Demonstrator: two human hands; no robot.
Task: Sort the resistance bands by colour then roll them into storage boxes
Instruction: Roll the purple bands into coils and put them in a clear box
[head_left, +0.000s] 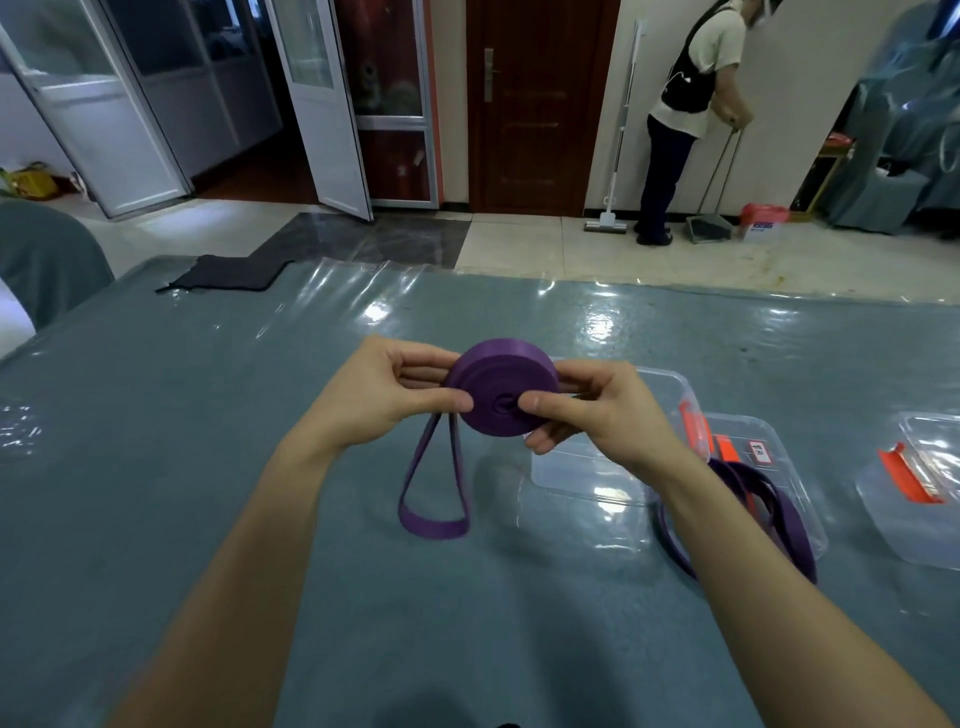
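Nearest to us, in the lower middle of the frame, the free tail (434, 501) of the purple resistance band hung down in a narrow loop, its bottom lying on the teal table cover (208, 467) under clear, shiny plastic. Just above it, at the centre of the frame, we held the rolled part of that band (501, 389) up off the table as a thick flat coil, its face turned towards us. Our left hand (384, 395) pinched the coil's left edge, thumb on the face and fingers curled behind. Our right hand (597, 415) gripped the right side the same way, its thumb pressing close to the coil's centre. Below and behind the right hand a clear plastic storage box (597, 486) stood on the table. Just to its right was a second clear box (800, 488) with orange latches, and an unrolled purple band (753, 506) lay across it, spilling over its near rim onto the table. Well apart, at the right edge of the frame, a third clear box (930, 535) showed an orange latch (909, 478). At the table's far edge, upper left, lay a dark cloth (228, 273). Beyond the table, on the pale tiled floor at upper right, a person (685, 104) bent over a long-handled dustpan (709, 228), with a mop (618, 130) leaning on the wall beside a dark brown door (535, 104).
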